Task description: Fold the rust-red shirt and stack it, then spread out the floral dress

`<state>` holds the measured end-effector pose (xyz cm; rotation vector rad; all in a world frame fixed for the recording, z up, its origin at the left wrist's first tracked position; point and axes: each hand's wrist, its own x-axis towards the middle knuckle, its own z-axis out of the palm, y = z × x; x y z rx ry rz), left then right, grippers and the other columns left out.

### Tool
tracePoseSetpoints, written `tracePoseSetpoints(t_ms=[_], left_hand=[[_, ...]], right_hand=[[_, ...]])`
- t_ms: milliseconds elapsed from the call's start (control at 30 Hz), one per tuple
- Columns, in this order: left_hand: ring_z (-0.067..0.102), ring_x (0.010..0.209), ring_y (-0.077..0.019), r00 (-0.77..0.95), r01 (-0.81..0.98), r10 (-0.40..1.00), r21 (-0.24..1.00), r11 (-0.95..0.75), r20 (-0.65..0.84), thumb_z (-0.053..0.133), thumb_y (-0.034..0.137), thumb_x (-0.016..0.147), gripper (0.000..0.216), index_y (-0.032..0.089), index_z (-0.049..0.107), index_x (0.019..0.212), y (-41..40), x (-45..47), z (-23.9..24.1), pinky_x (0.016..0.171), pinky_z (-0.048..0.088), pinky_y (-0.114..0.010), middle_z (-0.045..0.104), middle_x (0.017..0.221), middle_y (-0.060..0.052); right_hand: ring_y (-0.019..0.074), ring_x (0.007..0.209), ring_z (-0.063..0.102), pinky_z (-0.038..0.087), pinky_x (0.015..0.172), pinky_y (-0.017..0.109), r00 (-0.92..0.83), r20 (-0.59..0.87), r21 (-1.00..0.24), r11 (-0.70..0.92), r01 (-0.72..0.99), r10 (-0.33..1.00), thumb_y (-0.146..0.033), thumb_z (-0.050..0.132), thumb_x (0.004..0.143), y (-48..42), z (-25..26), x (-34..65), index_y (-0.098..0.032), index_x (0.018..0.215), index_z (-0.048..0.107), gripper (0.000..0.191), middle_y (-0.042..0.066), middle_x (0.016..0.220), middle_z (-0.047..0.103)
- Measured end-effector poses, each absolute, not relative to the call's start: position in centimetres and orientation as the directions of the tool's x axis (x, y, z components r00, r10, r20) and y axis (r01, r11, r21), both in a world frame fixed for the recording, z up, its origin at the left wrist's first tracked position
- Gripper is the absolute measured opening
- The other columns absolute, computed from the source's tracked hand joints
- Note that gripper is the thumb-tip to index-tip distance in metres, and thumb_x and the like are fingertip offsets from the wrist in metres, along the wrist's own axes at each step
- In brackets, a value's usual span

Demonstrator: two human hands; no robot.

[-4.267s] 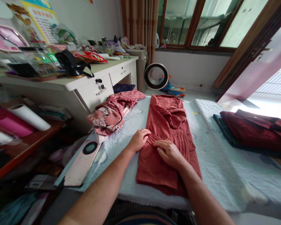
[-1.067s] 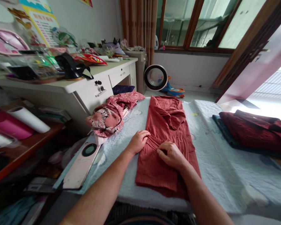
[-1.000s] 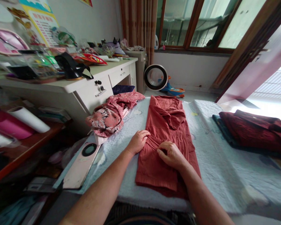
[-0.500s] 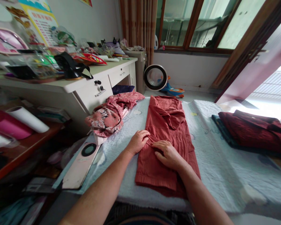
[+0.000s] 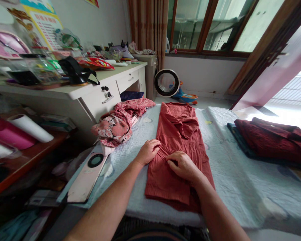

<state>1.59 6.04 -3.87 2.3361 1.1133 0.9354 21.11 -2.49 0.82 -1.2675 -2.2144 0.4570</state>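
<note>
A rust-red garment [image 5: 177,144] lies lengthwise on the pale blue quilted cover, its lower part folded over and its far part bunched; I cannot tell exactly what kind of garment it is. At its left edge, my left hand [image 5: 149,152] has its fingers closed on the cloth. My right hand [image 5: 182,165] rests on the folded layer, fingers bent and pinching at the fabric a short way to the right of the left hand. Small creases run in the cloth between the two hands.
A floral pink cloth [image 5: 115,125] lies crumpled at left, by a pale flat board [image 5: 86,179] with a dark round mark. Folded dark red clothing [image 5: 273,139] sits at right. A cluttered desk [image 5: 102,78] stands left; a round washer door [image 5: 166,83] hangs open beyond the bed.
My right hand has shifted slightly to the right over the garment, and its fingers have drawn in and bent more. My left hand stays at the garment's left edge.
</note>
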Motion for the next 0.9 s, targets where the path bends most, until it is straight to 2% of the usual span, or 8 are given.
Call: tracePoseSetpoints(t_ms=[367, 500, 667, 900], left_hand=[[0.063, 0.108, -0.0197, 0.461, 0.531, 0.789, 0.587, -0.612, 0.405, 0.058, 0.009, 0.085, 0.023, 0.018, 0.070, 0.104, 6.01, 1.62, -3.89, 0.101, 0.048, -0.038, 0.071, 0.113, -0.006], [0.063, 0.108, -0.0196, 0.465, 0.532, 0.788, 0.584, -0.613, 0.403, 0.058, 0.009, 0.085, 0.024, 0.018, 0.070, 0.104, 6.05, 1.63, -3.94, 0.101, 0.048, -0.038, 0.070, 0.113, -0.006], [0.062, 0.109, -0.0200, 0.468, 0.532, 0.788, 0.585, -0.612, 0.399, 0.058, 0.009, 0.085, 0.024, 0.018, 0.070, 0.104, 6.08, 1.61, -3.96, 0.101, 0.048, -0.038, 0.070, 0.113, -0.006], [0.063, 0.108, -0.0194, 0.464, 0.535, 0.788, 0.581, -0.613, 0.404, 0.058, 0.009, 0.085, 0.025, 0.019, 0.070, 0.104, 6.03, 1.62, -3.93, 0.101, 0.048, -0.037, 0.070, 0.113, -0.005]], right_hand=[[0.0151, 0.066, 0.061, 0.042, 0.069, 0.027, -0.380, 0.315, -0.532, 0.493, 0.688, 0.870, -0.017, 0.054, 0.088, -2.21, 0.38, 21.32, -0.018, 0.070, 0.067, 0.022, 0.004, 0.069, 0.069], [0.0159, 0.071, 0.062, 0.044, 0.074, 0.029, -0.376, 0.332, -0.575, 0.502, 0.646, 0.865, -0.017, 0.051, 0.090, -2.29, 0.39, 21.42, -0.018, 0.074, 0.067, 0.022, 0.004, 0.074, 0.070], [0.0180, 0.090, 0.066, 0.047, 0.088, 0.033, -0.385, 0.355, -0.620, 0.523, 0.585, 0.852, -0.015, 0.050, 0.089, -2.45, 0.58, 21.29, -0.019, 0.095, 0.070, 0.022, 0.005, 0.096, 0.074], [0.0209, 0.103, 0.066, 0.046, 0.096, 0.037, -0.426, 0.334, -0.575, 0.540, 0.614, 0.841, -0.012, 0.050, 0.086, -2.31, 0.01, 20.80, -0.019, 0.103, 0.071, 0.028, 0.007, 0.108, 0.073]])
